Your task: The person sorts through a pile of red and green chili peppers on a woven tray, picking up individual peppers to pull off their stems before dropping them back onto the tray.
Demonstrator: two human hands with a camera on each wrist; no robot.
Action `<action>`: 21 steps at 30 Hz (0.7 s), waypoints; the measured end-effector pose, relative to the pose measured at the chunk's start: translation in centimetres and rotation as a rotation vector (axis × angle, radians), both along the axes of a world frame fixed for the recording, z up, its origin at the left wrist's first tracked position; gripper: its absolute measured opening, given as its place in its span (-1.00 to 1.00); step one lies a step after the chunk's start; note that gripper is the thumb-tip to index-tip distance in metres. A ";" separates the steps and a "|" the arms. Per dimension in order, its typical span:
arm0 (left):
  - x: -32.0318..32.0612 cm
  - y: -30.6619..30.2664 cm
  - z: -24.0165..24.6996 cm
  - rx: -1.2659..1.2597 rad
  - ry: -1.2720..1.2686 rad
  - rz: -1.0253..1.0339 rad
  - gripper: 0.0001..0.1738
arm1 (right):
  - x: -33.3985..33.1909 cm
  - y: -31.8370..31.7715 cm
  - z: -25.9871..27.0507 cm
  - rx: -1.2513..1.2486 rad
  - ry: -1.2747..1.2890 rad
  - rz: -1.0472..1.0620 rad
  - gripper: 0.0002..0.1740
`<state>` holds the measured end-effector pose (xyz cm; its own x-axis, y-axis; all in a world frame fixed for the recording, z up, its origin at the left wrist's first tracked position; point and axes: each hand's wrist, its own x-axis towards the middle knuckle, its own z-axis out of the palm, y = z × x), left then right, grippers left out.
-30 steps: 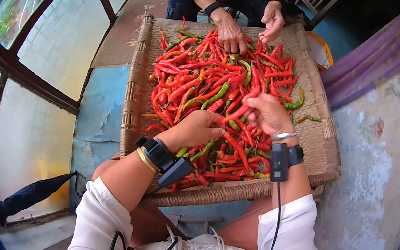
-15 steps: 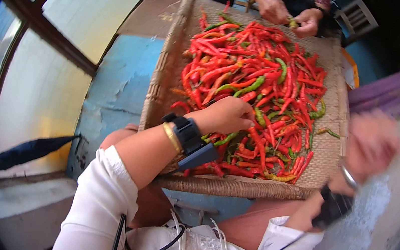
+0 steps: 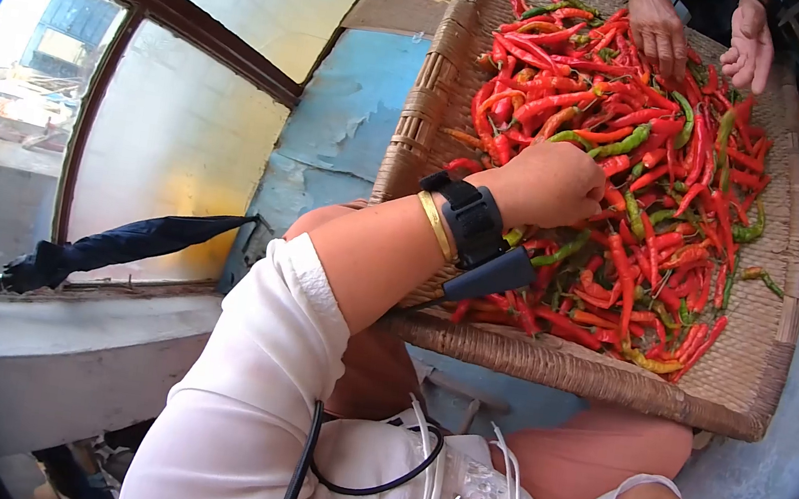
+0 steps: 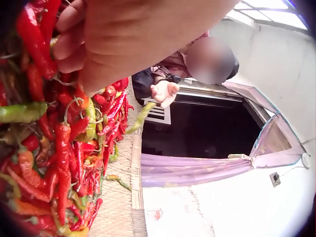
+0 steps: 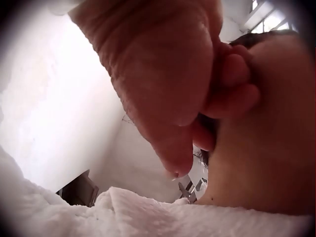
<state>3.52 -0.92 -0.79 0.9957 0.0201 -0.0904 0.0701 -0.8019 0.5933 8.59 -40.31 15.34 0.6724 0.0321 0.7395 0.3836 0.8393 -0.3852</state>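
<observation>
My left hand [image 3: 547, 186] is over the near left part of a heap of red and green chili peppers [image 3: 637, 129], its fingers bent down among them. In the left wrist view its curled fingertips lie right beside a red chili [image 4: 37, 42]; I cannot tell whether they pinch one. My right hand [image 5: 158, 74] is outside the head view, raised off the peppers. The right wrist view shows its bent fingers against bare skin [image 5: 276, 143], thumb pointing down, above white cloth [image 5: 133, 212]. No chili shows in it.
The chilies lie in a woven tray [image 3: 595, 376] with a raised rim. Across it, another person's hand [image 3: 658, 36] reaches into the heap, the other hand [image 3: 750, 43] palm up beside a blurred green chili [image 3: 725, 141]. A folded umbrella [image 3: 138, 240] leans by the window on the left.
My right hand left the chilies, swung right past the tray, then went out of the head view. My left hand stays over the heap. The other person's hands have parted; the head view has turned left.
</observation>
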 end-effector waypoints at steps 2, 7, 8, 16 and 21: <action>0.0 0.2 -0.4 0.019 0.004 0.007 -0.80 | 0.5 0.0 -0.9 0.006 0.022 0.002 -0.82; 0.0 0.0 -0.4 0.064 0.010 0.016 -0.82 | 0.3 0.3 -1.2 -0.019 0.034 -0.002 -0.80; 0.0 0.2 -0.4 0.073 0.025 -0.023 -0.82 | 0.3 0.4 -1.3 -0.023 0.041 0.000 -0.79; -0.6 0.0 0.8 0.249 0.184 -0.038 -0.84 | 0.0 1.1 -1.6 -0.045 0.061 0.010 -0.76; -1.2 -0.4 0.9 0.403 0.190 -0.118 -0.78 | -0.3 1.4 -1.4 -0.067 0.060 0.009 -0.74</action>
